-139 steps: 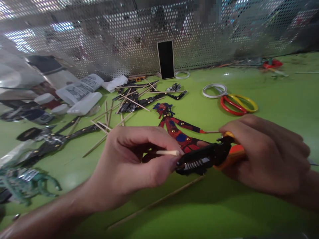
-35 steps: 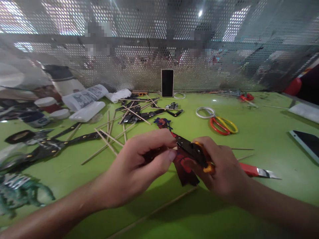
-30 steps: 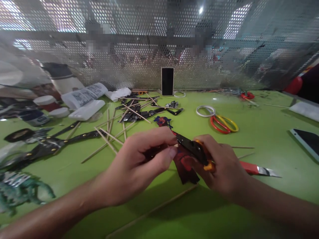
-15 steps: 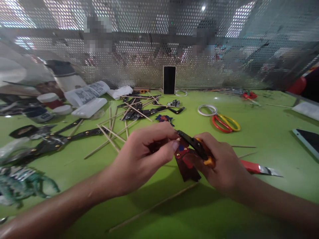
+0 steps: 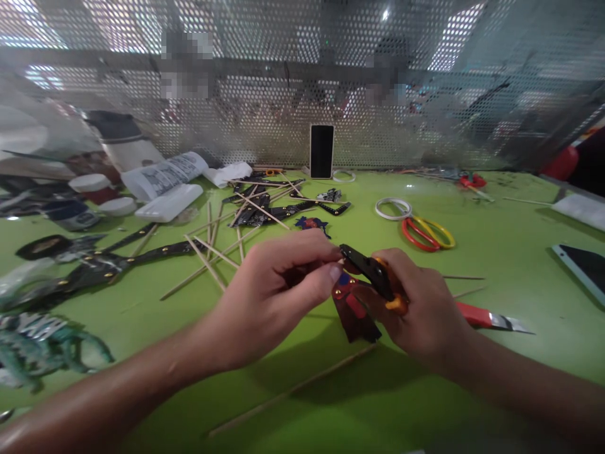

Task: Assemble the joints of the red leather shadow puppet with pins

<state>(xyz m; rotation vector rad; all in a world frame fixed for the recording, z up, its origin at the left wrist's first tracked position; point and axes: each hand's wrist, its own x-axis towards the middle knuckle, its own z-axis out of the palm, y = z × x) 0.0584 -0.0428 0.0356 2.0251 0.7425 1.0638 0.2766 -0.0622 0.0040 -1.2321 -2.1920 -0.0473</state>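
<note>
My left hand pinches a dark red figure piece with brass-coloured studs and a blue patch; its lower part hangs below my fingertips. The upper part is hidden by my fingers. My right hand is closed round black pliers with orange handles. The plier jaws are beside my left fingertips, at the top of the red piece. A thin wooden stick lies on the table beneath my hands.
Wooden sticks and black studded pieces lie behind my left hand. Red and yellow rings, a red-handled knife and a phone are at the right. An upright phone stands at the back; jars and green figures are left.
The pliers in my right hand have shifted and tilted slightly, their jaws a little to the right. My left hand keeps its pinch on the red piece.
</note>
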